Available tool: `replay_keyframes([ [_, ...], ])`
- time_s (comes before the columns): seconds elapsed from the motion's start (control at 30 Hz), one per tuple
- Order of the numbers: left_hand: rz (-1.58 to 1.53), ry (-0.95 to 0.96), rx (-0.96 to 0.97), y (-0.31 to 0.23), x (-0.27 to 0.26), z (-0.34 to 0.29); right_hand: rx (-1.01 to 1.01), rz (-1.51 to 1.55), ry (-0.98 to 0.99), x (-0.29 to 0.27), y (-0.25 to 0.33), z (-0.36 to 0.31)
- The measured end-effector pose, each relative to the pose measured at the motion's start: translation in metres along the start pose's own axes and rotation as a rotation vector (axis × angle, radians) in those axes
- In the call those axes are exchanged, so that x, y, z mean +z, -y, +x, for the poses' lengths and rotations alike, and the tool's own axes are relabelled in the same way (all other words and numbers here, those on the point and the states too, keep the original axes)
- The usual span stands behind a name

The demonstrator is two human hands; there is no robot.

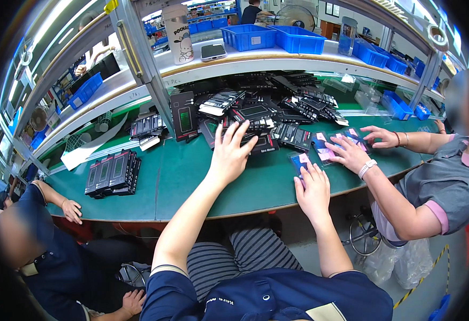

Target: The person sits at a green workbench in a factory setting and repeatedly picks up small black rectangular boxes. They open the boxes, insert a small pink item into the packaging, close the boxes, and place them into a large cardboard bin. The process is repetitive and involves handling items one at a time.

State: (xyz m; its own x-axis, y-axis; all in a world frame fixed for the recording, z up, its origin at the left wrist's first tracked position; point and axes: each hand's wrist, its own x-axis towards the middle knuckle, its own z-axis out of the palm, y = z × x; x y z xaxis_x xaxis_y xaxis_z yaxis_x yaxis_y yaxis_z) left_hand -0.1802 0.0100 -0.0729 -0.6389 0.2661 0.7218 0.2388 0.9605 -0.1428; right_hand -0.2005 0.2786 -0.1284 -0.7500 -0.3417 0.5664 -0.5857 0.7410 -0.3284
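My left hand (231,152) reaches to the near edge of a heap of flat black boxes (256,111), its fingers spread over the front ones. Under its fingertips is a black box (264,143); I cannot tell whether they press on it. Lower and to the right, my right hand (314,191) has its fingers stretched out over the near end of a clear packet with blue and pink inside (299,160). More blue and pink packets (320,145) lie just beyond, under a co-worker's hands (351,156).
A neat stack of black boxes (112,174) stands on the green table (183,179) at the left. Blue bins (249,37), a phone (213,51) and a tumbler (178,35) are on the shelf above. Co-workers sit on both sides; one hand (72,211) rests at the table's left edge.
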Motion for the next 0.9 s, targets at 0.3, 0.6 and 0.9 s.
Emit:
replay_keyframes([
  [0.3,-0.253,0.606,-0.188,-0.038,-0.074,-0.058,0.076,0.15,0.073,-0.01,0.02,0.003],
  [0.6,0.085,0.57,-0.663,-0.007,-0.077,-0.051,0.175,0.137,0.121,-0.002,0.023,0.017],
  [0.9,-0.083,0.898,0.123,-0.018,-0.111,-0.075,0.137,0.172,0.115,0.006,0.03,0.021],
])
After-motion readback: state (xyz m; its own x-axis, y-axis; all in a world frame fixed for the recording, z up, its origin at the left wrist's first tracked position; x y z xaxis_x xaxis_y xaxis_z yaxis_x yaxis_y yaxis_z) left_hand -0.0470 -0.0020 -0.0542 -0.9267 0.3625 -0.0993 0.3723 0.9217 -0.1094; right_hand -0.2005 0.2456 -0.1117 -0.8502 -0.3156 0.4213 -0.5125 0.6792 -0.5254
